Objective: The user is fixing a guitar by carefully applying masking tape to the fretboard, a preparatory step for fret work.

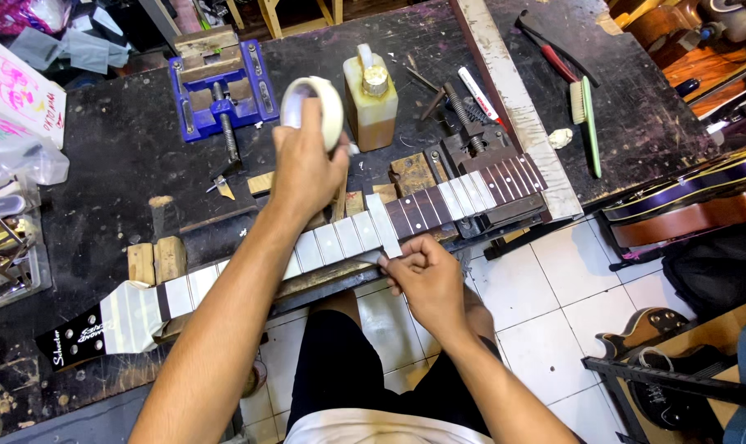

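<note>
At the far left the headstock [77,335] of a guitar neck [307,251] lies black and glossy at the bench [101,164] edge, low in the picture. From there the neck runs up and to the right, its long axis on a shallow diagonal, headstock low-left and heel high-right, where it sits in a dark clamp [480,164]. Pale strips of tape [340,238] cover the spaces between frets along most of its length; a stretch of dark fretboard shows bare near the right end, between taped parts.

Two small wood blocks [155,261] sit just behind the neck near the headstock. Further back stands a blue vise [221,86].

The left hand [307,168] is raised over the middle of the neck, fingers closed around a roll of masking tape [311,111] held upright above the bench. Just right of the roll stands a yellowish bottle [371,99] with a metal cap.

The right hand [426,279] is at the near edge of the neck, thumb and fingers pinched on the lower end of a tape strip [383,226] that lies across the fretboard.

Right of the clamp a white board [517,107] runs along the bench, with a brush [583,107] beyond it. At the far right a guitar body [685,205] rests over the tiled floor [554,288].
</note>
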